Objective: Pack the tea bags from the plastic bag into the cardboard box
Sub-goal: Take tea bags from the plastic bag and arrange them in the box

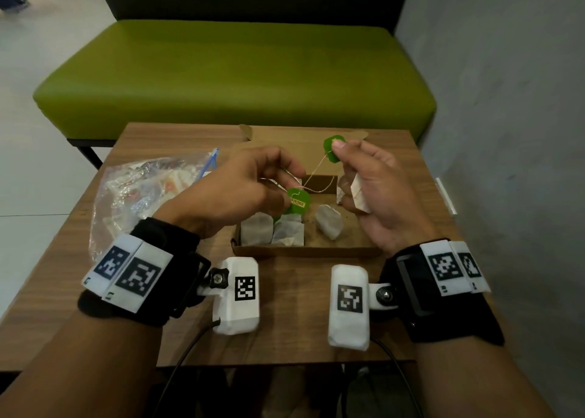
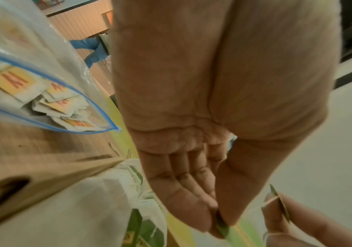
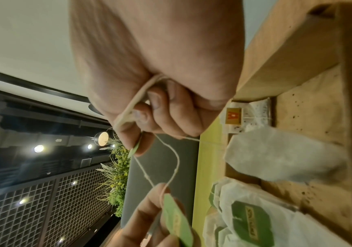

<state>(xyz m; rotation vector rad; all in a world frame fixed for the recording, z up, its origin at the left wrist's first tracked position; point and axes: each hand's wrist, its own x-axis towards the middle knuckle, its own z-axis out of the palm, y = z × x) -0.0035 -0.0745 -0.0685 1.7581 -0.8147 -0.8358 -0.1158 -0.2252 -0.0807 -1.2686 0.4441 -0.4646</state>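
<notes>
The open cardboard box [image 1: 304,251] sits mid-table with several white tea bags [image 1: 329,224] lying inside. My left hand [image 1: 285,189] hovers over the box and pinches a green paper tag [image 1: 299,200] between thumb and fingers. My right hand [image 1: 342,151], also above the box, pinches a second green tag [image 1: 332,148] and keeps a white tea bag [image 1: 359,193] folded in its palm. Thin strings [image 1: 316,177] loop and cross between the two tags. The clear plastic bag [image 1: 142,189] with more tea bags lies to the left of the box, mouth open.
The small wooden table [image 1: 285,307] has bare wood in front of the box. A green bench [image 1: 237,69] stands behind the table and a grey wall [image 1: 506,101] is close on the right. The box lid [image 1: 285,136] is folded back.
</notes>
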